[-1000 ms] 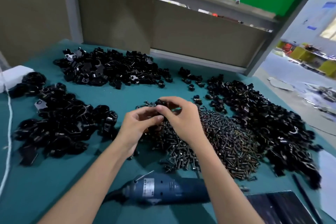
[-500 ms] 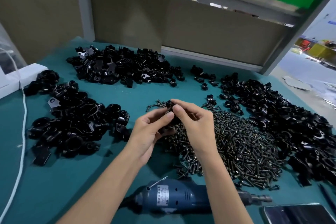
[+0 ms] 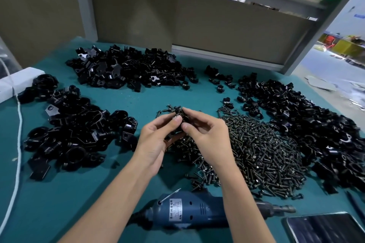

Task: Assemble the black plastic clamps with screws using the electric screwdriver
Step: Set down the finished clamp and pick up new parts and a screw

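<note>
Clamp point(image 3: 182, 117) aloft, one; screwdriver point(image 3: 187, 211), one.

The black clamps point(image 3: 126, 73) are hard moulded plastic, pretty glossy, with edges catching white glints; the held clamp point(image 3: 180, 116) has the same shine. Screws point(image 3: 262, 154) look like dark metal with a duller sheen. The desk point(image 3: 59, 203) top is a teal mat, matt and smooth. The electric screwdriver point(image 3: 189, 211) has a smooth blue plastic shell, a silvery label point(image 3: 175, 210) and a dark metal nose point(image 3: 280, 208). Phone point(image 3: 324, 229) screen is glossy glass. White cord point(image 3: 18, 144) looks matt, the brown panels point(image 3: 237, 31) flat and dull.
</note>
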Demonstrator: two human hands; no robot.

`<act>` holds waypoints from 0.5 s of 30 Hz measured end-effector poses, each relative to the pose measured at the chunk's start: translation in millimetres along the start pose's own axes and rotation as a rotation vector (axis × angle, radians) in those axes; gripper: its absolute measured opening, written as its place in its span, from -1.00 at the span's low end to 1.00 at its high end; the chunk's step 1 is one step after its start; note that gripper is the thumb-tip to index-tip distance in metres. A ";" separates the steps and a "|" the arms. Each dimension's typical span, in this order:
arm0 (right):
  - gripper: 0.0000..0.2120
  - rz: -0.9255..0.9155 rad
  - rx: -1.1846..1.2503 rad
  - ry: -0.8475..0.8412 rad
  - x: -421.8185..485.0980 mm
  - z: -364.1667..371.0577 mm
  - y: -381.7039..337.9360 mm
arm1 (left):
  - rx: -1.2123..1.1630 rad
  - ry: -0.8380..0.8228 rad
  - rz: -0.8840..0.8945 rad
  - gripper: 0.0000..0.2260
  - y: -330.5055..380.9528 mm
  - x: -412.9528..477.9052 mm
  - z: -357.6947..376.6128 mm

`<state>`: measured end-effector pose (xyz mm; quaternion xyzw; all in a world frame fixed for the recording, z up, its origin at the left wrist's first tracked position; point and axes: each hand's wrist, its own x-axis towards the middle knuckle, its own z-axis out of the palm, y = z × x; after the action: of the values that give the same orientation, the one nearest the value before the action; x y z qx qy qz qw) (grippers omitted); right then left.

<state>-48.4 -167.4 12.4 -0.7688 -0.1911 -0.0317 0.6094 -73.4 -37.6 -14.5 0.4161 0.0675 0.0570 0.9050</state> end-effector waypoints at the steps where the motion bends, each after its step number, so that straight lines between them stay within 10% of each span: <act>1: -0.61 0.008 0.009 0.000 -0.1 0.0 0.0 | -0.003 -0.005 0.002 -0.87 0.2 0.1 -0.3; 15: -0.66 0.066 -0.019 0.028 1.2 1.0 4.4 | 0.006 0.013 -0.021 -0.85 1.9 1.1 -5.5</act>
<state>-46.0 -167.0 8.4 -0.7799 -0.1568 -0.0240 0.6055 -73.3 -32.2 -16.7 0.4175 0.0780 0.0502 0.9039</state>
